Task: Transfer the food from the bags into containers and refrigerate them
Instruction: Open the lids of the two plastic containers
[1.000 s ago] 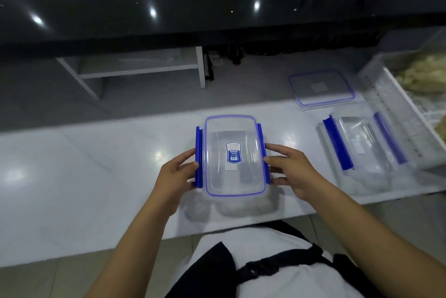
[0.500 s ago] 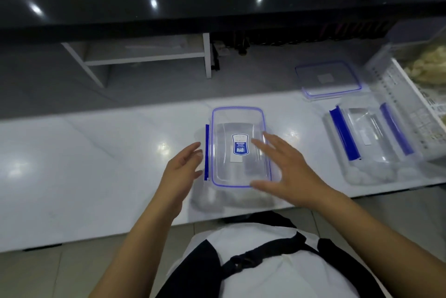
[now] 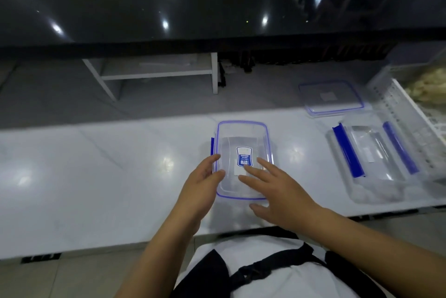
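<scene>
A clear plastic container (image 3: 243, 138) with a blue-rimmed lid and a blue label stands on the white counter (image 3: 96, 165) in front of me. My left hand (image 3: 202, 184) touches its left side near the blue clip, fingers loosely bent. My right hand (image 3: 272, 189) lies flat across the lid's near right part with fingers spread. A second clear container (image 3: 376, 160) with two blue clips stands to the right. A loose lid (image 3: 330, 98) with a blue rim lies behind it.
A white perforated basket (image 3: 395, 104) with pale food inside sits at the far right. A white shelf stand (image 3: 156, 73) stands at the back on the grey ledge. A dark glossy counter (image 3: 217, 3) runs above. The counter's front edge is close to my body.
Both hands left the side clips. My right hand moved onto the top of the lid and spread flat; my left hand stayed at the left side. The view shifted slightly.
</scene>
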### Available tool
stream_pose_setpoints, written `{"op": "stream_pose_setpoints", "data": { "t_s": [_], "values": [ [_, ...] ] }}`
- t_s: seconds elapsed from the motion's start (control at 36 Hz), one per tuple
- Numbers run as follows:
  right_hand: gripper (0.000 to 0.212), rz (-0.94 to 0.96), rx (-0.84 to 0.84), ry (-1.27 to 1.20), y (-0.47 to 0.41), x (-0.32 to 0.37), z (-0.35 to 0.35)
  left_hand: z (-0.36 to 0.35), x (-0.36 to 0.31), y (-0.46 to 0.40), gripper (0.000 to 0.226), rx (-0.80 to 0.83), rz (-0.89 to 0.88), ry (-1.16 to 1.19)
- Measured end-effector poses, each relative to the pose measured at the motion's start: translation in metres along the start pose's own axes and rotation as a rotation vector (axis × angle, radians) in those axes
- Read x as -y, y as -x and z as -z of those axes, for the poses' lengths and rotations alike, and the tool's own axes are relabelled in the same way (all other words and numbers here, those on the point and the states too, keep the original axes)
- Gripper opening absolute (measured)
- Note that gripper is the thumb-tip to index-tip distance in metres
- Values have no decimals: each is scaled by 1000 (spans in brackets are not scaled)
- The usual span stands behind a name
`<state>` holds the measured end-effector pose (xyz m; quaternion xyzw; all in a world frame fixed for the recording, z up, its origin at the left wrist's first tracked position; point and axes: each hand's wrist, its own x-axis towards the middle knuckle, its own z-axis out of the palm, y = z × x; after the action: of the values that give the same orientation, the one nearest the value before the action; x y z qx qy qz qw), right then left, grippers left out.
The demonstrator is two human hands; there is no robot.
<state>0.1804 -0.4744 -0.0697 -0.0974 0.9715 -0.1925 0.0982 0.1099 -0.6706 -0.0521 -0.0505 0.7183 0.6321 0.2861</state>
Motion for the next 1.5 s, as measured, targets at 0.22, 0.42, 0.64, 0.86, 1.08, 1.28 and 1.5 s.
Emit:
{"op": "stream_pose_setpoints", "data": {
  "t_s": [0.22,0.42,0.64,0.86,1.08,1.28,1.5],
  "values": [
    [66,-17,-44,-73,7,1,17,6,-12,6,29,-26,-71,51],
    [53,1,-284,-141,18,7,55,7,-40,-2,24,-61,-227,9],
    [36,-241,-591,-405,4,-23,100,5,-45,-31,50,-64,-285,-218],
    [26,-601,-845,-950,-18,-91,112,16,5,-49,49,3,3,-200],
    [26,-856,-846,-1275,-61,-131,115,16,16,-39,37,-1,53,-55],
    [38,-841,-645,-1391,-110,-138,104,17,21,-38,44,29,92,-35],
    [52,-734,-426,-1057,-100,-108,62,16,27,-35,46,32,105,43]
  ]
}}
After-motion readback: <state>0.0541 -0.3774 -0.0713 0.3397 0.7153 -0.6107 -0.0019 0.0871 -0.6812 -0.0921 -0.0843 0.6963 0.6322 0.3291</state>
